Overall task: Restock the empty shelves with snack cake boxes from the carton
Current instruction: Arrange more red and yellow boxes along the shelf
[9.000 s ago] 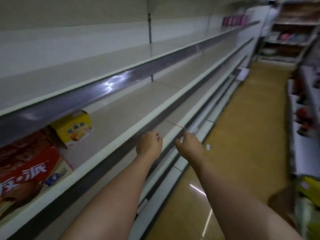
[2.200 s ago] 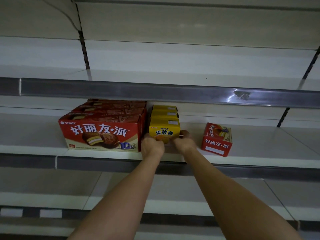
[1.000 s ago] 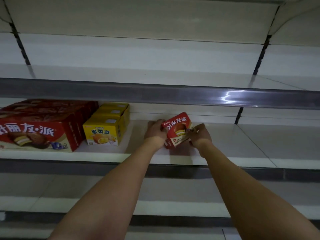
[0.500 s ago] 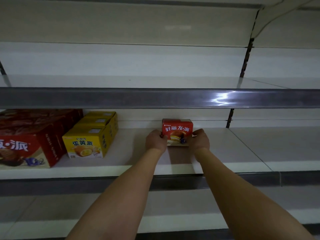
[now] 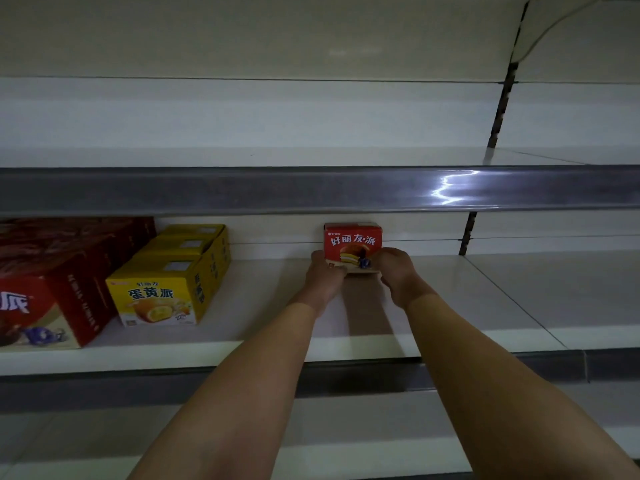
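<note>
Left hand (image 5: 323,277): curled against the lower left corner of the small red box (image 5: 353,245).
Right hand (image 5: 396,271): gripping the opposite lower corner.
Small red box: between both hands; a second ago tilted, now upright and square, pushed deep toward the back of the shelf (image 5: 450,306).
Yellow boxes (image 5: 169,282): well left of the left hand.
Large red boxes (image 5: 59,271): farther left.
Meaning: placement looks nearly finished; release probably follows.

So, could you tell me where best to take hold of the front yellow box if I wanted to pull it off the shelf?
Grip the front yellow box across its two side walls, coming from the open shelf front. It stands upright and square-on, with bare shelf on its right. On its left the large red carton sits close, so ease it forward first to free that side.
</note>
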`<action>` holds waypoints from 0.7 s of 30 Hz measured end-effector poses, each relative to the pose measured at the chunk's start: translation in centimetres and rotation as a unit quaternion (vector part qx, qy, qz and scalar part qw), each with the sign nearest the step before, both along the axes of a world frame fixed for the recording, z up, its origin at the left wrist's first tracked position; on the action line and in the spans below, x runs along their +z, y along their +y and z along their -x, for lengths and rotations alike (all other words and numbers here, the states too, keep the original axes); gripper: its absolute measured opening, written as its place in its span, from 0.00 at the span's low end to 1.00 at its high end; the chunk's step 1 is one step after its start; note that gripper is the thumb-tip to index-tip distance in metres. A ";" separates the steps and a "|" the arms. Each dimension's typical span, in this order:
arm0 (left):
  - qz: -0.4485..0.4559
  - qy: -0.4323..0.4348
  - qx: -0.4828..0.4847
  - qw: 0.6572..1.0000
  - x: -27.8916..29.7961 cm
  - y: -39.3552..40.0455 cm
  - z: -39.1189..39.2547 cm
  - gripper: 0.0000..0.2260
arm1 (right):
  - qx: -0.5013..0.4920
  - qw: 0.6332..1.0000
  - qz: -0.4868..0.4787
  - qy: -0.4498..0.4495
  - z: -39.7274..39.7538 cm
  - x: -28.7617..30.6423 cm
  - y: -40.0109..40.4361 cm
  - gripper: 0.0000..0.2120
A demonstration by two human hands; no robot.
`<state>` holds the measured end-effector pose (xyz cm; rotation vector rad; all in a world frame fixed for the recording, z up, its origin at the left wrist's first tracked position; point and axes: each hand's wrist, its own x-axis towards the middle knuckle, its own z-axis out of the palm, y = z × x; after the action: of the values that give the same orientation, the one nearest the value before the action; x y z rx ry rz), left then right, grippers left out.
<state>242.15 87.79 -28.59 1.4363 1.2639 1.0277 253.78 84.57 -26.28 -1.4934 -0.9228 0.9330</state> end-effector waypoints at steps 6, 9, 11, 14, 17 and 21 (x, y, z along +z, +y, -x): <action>0.005 -0.002 -0.032 0.999 -0.3 -0.3 -0.1 0.09 | 0.024 0.999 -0.005 -0.048 0.4 -0.3 -0.5 0.07; 0.003 0.045 -0.004 0.999 -1.0 0.2 0.0 0.12 | 0.005 0.998 0.006 -0.061 0.3 -1.1 -0.8 0.17; -0.008 0.064 0.039 0.997 -0.7 -0.3 0.3 0.14 | -0.012 0.998 0.025 -0.057 0.0 -1.2 -1.1 0.28; -0.030 0.123 0.053 0.991 0.1 -1.8 0.9 0.16 | -0.021 0.991 0.044 -0.122 -0.5 -1.1 -2.0 0.30; -0.050 0.198 0.025 0.979 0.3 -2.7 1.0 0.14 | -0.021 0.977 0.075 -0.199 -1.0 -0.6 -3.2 0.28; -0.072 0.303 -0.026 0.950 0.7 -3.3 0.9 0.12 | -0.031 0.954 0.123 -0.273 -1.7 -0.3 -4.2 0.26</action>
<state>241.30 84.51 -27.88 1.9809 1.5872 0.6662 255.48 80.37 -26.57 -2.0404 -1.1706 0.6076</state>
